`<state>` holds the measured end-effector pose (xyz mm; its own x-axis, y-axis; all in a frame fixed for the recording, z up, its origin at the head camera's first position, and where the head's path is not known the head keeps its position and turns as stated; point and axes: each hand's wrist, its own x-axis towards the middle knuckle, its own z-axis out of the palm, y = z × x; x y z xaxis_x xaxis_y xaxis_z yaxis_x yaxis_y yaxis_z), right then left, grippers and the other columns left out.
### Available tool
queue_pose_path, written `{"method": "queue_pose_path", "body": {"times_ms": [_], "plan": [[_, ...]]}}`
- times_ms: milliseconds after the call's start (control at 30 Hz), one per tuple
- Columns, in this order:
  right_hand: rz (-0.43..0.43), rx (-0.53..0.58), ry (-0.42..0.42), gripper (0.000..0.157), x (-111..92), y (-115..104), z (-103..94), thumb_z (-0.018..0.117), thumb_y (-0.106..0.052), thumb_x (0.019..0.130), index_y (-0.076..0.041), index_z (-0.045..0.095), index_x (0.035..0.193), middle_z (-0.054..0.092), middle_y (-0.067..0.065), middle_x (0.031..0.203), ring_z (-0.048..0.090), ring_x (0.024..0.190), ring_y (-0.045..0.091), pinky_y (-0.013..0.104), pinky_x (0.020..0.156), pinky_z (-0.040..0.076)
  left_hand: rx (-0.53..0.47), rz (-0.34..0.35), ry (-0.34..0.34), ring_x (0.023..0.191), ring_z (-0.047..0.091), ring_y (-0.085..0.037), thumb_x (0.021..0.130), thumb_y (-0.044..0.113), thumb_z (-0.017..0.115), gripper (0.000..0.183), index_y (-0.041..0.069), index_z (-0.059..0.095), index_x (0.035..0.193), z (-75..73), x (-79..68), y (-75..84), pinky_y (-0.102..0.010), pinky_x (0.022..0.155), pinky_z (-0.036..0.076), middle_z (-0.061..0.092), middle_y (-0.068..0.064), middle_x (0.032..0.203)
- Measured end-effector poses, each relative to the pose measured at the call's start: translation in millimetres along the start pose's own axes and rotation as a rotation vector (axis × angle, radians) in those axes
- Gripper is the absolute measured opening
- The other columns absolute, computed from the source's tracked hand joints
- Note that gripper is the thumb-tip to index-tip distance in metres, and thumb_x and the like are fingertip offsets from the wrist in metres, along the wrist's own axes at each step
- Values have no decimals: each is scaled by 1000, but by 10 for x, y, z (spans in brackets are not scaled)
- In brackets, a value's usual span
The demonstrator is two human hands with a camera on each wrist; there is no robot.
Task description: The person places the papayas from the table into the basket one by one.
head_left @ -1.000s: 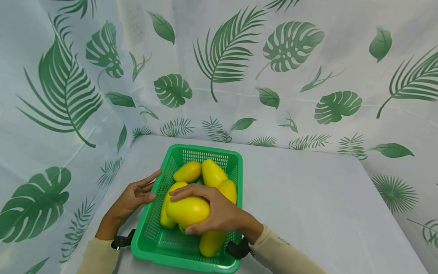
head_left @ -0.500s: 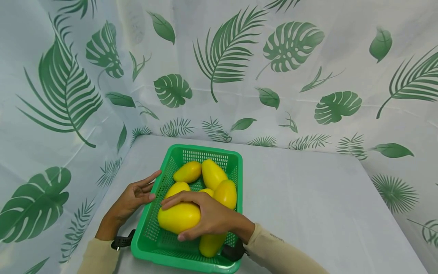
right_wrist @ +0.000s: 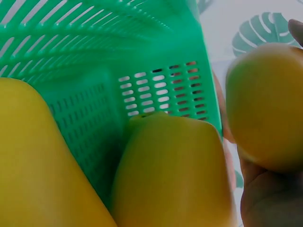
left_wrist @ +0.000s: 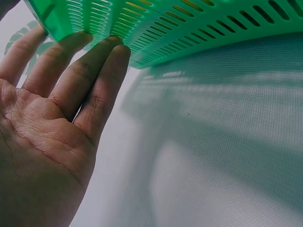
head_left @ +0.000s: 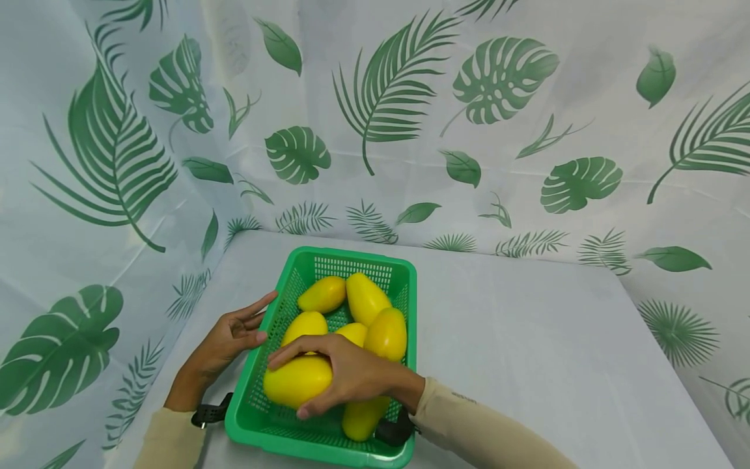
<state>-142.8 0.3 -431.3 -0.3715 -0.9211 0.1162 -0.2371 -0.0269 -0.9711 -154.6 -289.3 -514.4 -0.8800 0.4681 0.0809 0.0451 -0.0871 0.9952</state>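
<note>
A green plastic basket (head_left: pixel 316 454) with slotted walls holds several yellow mangoes, among them one at the back (head_left: pixel 368 298). Over its near left part, my right hand (head_left: pixel 357 371) grips a mango (head_left: pixel 295 381), fingers across the top and thumb on the near side. In the right wrist view this mango (right_wrist: pixel 267 106) appears at the right edge, apart from another mango (right_wrist: pixel 173 175) in the basket. My left hand (head_left: pixel 225 339) is at the basket's left side. The left wrist view has its fairly straight fingers (left_wrist: pixel 92 90) touching the slotted wall (left_wrist: pixel 165 28).
The basket stands on a white-covered table (head_left: pixel 527 352), which stretches away to the right. White sheets with green leaf prints (head_left: pixel 398 85) hang behind and at the left (head_left: pixel 58 260). Each wrist wears a black strap (head_left: pixel 211 413).
My right hand has carried its mango left and toward the basket's near end, uncovering mangoes in the middle. The left hand stays at the basket's side.
</note>
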Motion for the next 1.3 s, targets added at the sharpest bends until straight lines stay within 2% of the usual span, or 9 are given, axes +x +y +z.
{"method": "queue_pose_path", "body": {"times_ms": [133, 233, 467, 733, 867, 1067, 1133, 1300], "plan": [[13, 57, -28, 62, 18, 20, 14, 78, -7, 85, -21, 54, 140, 57, -10, 140, 52, 134, 14, 33, 117, 38, 11, 0, 6, 133, 55, -28, 99, 1, 55, 69, 18, 26, 160, -2, 2, -3, -36, 99, 55, 40, -22, 155], [4, 64, -32, 61, 20, 29, 16, 77, -4, 85, -19, 54, 140, 57, -9, 141, 52, 135, 14, 36, 118, 36, 12, -8, 13, 132, 56, -27, 99, 2, 56, 69, 19, 27, 160, 0, 2, 5, -35, 99, 55, 41, -21, 154], [-30, 53, -1, 60, -51, -30, -18, 79, -30, 87, -19, 54, 139, 57, -6, 141, 51, 134, 12, 41, 119, 35, 48, -21, 28, 136, 52, -23, 100, 5, 55, 68, 22, 28, 159, 13, -1, 13, -34, 100, 54, 38, -16, 158], [-29, 43, 73, 58, -203, -173, -107, 79, -33, 87, -21, 56, 138, 58, -4, 141, 50, 135, 16, 45, 119, 35, 89, -30, 46, 137, 51, -16, 100, 4, 55, 68, 23, 28, 159, 12, -15, 12, -34, 98, 55, 35, -15, 160], [-25, 18, 128, 59, -319, -206, -154, 78, -38, 86, -22, 56, 138, 57, -4, 142, 49, 136, 17, 49, 119, 34, 93, -30, 44, 135, 53, -17, 100, 2, 55, 68, 22, 29, 159, 12, -11, 14, -36, 96, 56, 37, -17, 158], [-32, -19, 196, 59, -493, -261, -212, 81, -33, 85, -19, 57, 138, 56, 0, 143, 46, 139, 20, 52, 119, 32, 176, -40, 73, 139, 47, -11, 100, 4, 56, 67, 25, 31, 158, 25, -17, 49, -32, 98, 55, 32, -11, 162], [-24, -39, 218, 58, -545, -288, -225, 80, -30, 85, -20, 57, 138, 55, -1, 144, 45, 139, 19, 51, 120, 32, 202, -53, 87, 141, 43, -13, 100, 6, 57, 67, 28, 31, 158, 34, -23, 67, -33, 99, 54, 30, -7, 163], [22, -178, 331, 51, -665, -324, -252, 76, -26, 88, -29, 59, 136, 57, -11, 142, 48, 137, 13, 47, 119, 34, 230, -77, 99, 146, 34, -32, 100, 8, 57, 66, 30, 31, 158, 51, -31, 106, -43, 102, 52, 28, -2, 164]]}}
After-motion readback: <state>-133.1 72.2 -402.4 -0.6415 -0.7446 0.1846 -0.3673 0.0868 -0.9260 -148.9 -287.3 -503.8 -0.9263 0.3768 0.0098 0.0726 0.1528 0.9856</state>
